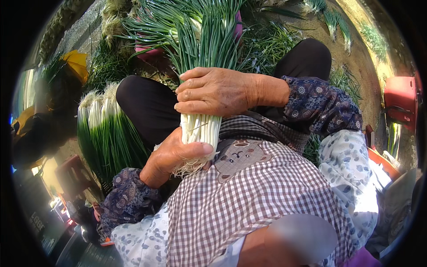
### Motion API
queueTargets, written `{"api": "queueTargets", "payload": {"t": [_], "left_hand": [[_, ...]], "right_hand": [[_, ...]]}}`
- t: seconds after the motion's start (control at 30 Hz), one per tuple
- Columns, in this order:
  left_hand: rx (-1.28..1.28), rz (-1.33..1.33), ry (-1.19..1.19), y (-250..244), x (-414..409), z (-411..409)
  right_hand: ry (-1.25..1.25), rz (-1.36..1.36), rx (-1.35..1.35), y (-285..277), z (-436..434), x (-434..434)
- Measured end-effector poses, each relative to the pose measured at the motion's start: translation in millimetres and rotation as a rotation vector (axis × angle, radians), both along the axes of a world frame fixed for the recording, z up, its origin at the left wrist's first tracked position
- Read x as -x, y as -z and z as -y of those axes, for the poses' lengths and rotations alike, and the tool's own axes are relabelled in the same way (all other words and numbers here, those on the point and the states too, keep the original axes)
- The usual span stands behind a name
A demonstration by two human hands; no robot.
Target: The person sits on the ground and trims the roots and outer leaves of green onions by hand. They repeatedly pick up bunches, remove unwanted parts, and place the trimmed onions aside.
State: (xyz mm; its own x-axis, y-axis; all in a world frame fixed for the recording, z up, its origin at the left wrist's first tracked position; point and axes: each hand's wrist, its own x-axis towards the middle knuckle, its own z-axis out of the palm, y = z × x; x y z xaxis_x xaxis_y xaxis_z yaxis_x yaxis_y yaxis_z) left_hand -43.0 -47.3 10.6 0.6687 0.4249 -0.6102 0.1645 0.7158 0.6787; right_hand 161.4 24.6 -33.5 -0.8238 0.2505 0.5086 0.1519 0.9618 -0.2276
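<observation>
A thick bunch of green onions (pixel 201 128) lies across my lap, with its white stalks and roots toward me and its green leaves pointing away. My left hand (pixel 166 155) grips the root end from below, its thumb across the white stalks. Higher up, my right hand (pixel 213 91) wraps over the top of the same bunch where white turns to green. Beyond it, more green onions (pixel 166 25) rest on a pink container (pixel 151 52), mostly hidden under leaves. Several bundled green onions (pixel 105 133) stand roots-up beside my left knee.
Loose leaves (pixel 267 46) litter the ground ahead. Small green onion bunches (pixel 337 25) lie at the far right. A red plastic container (pixel 400 100) stands at the right edge. To the left are a reddish stool (pixel 73 173) and blurred dark and yellow shapes.
</observation>
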Motion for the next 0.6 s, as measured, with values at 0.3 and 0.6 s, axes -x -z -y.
{"api": "queueTargets", "payload": {"t": [0.3,0.6], "left_hand": [[-0.93,-0.021,-0.719,20.8,60.7,-60.5],[-1.021,0.272,-0.777,-12.7,-43.2,-93.8]], "right_hand": [[0.192,-0.475,0.469,-61.5,-39.6,19.7],[0.266,-0.834,1.121,-109.5,-53.3,44.7]]}}
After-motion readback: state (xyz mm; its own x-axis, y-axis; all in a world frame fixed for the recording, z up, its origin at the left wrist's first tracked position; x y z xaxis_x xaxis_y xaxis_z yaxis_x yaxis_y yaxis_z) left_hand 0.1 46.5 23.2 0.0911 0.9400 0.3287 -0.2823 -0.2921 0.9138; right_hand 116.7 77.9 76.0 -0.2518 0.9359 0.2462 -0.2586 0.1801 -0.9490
